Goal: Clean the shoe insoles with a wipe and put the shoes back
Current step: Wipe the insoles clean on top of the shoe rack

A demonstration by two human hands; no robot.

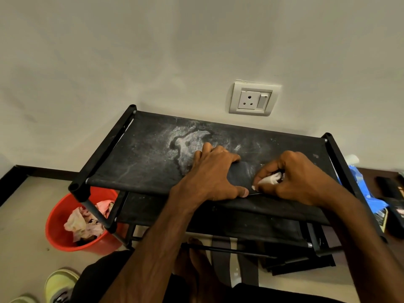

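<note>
- Position of my left hand (214,173): I am pressing it, fingers spread, down on a dark flat shoe insole (240,178), with my thumb lying along the near edge; the fingers are not curling round anything.
- Position of my right hand (299,178): I am pinching a crumpled white wipe (270,179) between curled fingers and thumb, and the wipe is touching the right part of the insole.
- Location of the insole: it is lying flat on the dusty fabric top shelf of a black tube-framed shoe rack (142,158), toward the near right of that shelf, just beside a whitish powdery stain (188,141).
- A red plastic bucket (61,241) is standing on the floor at the rack's near left corner, holding crumpled pinkish cloths (83,224).
- Pale yellow-green shoes (60,283) are sitting on the floor at lower left, well apart from the insole.
- A white wall socket (253,99) is showing above the rack's back edge.
</note>
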